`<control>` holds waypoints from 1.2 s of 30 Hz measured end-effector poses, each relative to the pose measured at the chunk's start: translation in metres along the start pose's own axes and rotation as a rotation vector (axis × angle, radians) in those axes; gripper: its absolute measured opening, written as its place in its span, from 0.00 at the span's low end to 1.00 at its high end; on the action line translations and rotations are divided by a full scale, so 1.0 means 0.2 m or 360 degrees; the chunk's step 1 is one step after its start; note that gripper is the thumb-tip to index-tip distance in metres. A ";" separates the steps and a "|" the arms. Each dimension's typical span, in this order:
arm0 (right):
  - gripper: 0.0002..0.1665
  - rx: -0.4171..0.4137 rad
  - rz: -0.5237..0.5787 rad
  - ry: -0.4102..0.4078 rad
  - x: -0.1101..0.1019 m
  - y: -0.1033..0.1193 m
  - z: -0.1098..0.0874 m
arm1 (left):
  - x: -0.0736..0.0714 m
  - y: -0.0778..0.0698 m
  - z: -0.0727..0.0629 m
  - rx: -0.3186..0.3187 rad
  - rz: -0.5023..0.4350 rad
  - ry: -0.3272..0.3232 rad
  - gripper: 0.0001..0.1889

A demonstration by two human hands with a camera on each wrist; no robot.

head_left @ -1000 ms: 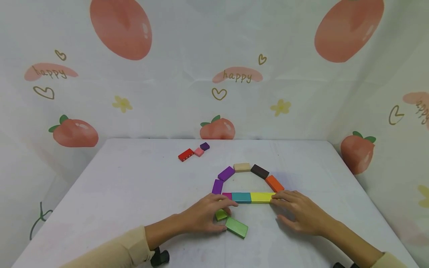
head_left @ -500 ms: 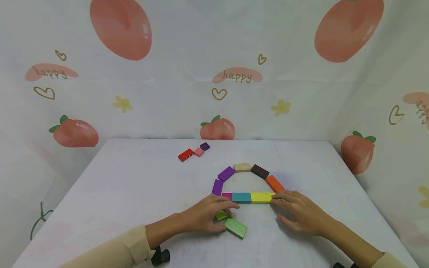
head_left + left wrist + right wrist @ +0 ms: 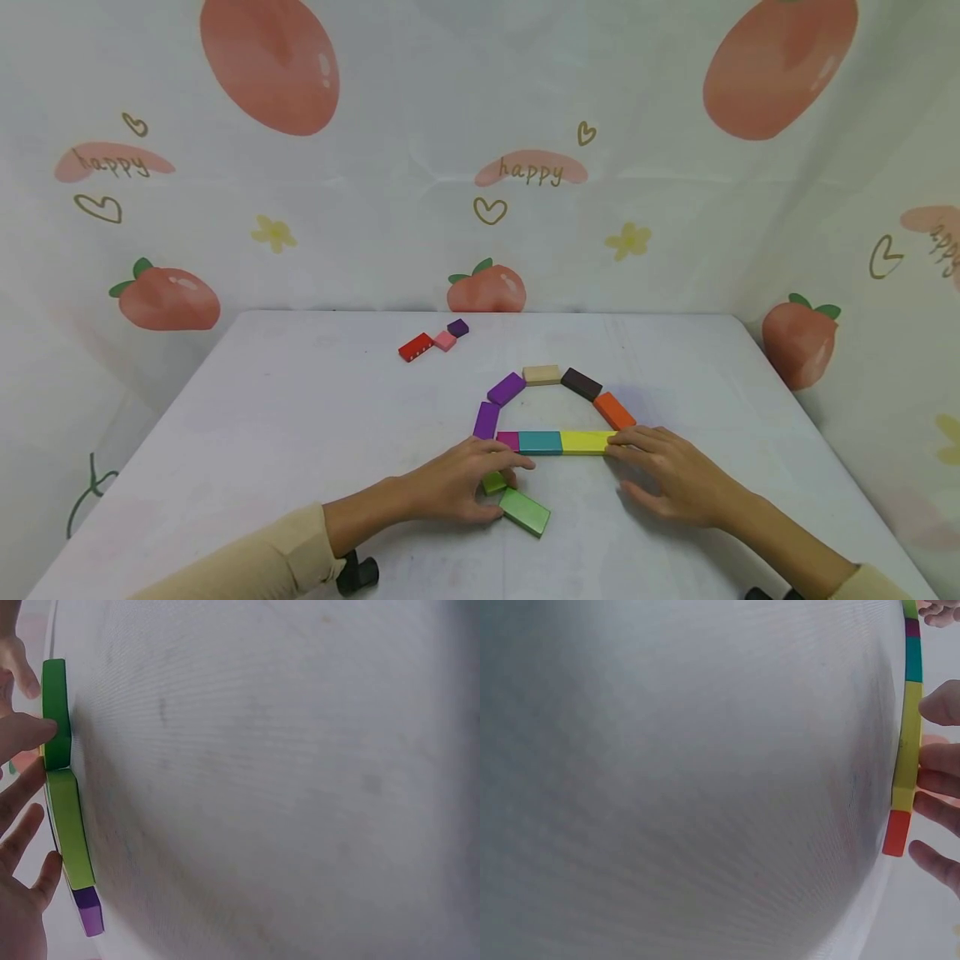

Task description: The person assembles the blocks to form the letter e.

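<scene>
In the head view, my left hand [image 3: 456,481] lies over the left end of the ring of coloured blocks. Its thumb touches a light green block [image 3: 525,512], and its other fingers are at a lime block [image 3: 493,482], partly hidden under them. My right hand [image 3: 670,473] rests its fingertips at the right end of the yellow block [image 3: 585,442], thumb apart. A teal block [image 3: 540,442] and a magenta block [image 3: 507,441] continue that straight row leftward. The left wrist view shows the thumb on the green block [image 3: 56,697], close to the lime block [image 3: 70,832].
Purple blocks [image 3: 506,389], a beige block [image 3: 542,375], a dark brown block [image 3: 581,383] and an orange block [image 3: 615,411] arch behind the row. Farther back lie a red block [image 3: 416,347], a pink block [image 3: 445,340] and a dark purple block [image 3: 458,327] on the white table [image 3: 300,417].
The light green block has shifted slightly left and toward me, with my left thumb at its end. My right hand stays in place at the yellow block.
</scene>
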State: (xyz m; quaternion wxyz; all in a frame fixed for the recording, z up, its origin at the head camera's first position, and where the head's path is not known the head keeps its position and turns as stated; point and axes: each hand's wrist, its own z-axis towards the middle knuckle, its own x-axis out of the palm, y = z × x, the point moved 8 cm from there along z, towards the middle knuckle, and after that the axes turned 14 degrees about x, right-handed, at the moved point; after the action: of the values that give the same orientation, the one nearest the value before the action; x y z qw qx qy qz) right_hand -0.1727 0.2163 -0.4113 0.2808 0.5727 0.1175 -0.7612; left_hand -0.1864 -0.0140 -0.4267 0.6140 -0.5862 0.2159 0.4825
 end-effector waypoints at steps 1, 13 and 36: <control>0.27 0.0000 -0.0001 0.0002 0.00 0.00 0.00 | 0.00 0.00 0.00 0.0006 0.0001 -0.0002 0.33; 0.26 0.0013 -0.0018 0.0036 0.00 0.00 0.01 | -0.25 0.12 -0.06 -0.0136 0.0074 -0.0471 0.29; 0.26 0.0037 -0.0017 0.0047 0.01 0.00 0.01 | -0.69 0.76 -0.39 -0.0981 0.0350 -0.1180 0.41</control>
State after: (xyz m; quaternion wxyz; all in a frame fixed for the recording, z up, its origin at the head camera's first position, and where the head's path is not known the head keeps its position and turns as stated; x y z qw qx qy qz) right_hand -0.1742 0.2151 -0.4124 0.2682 0.5864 0.1160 -0.7554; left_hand -0.3530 -0.1564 -0.4078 0.3929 -0.5031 -0.1092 0.7620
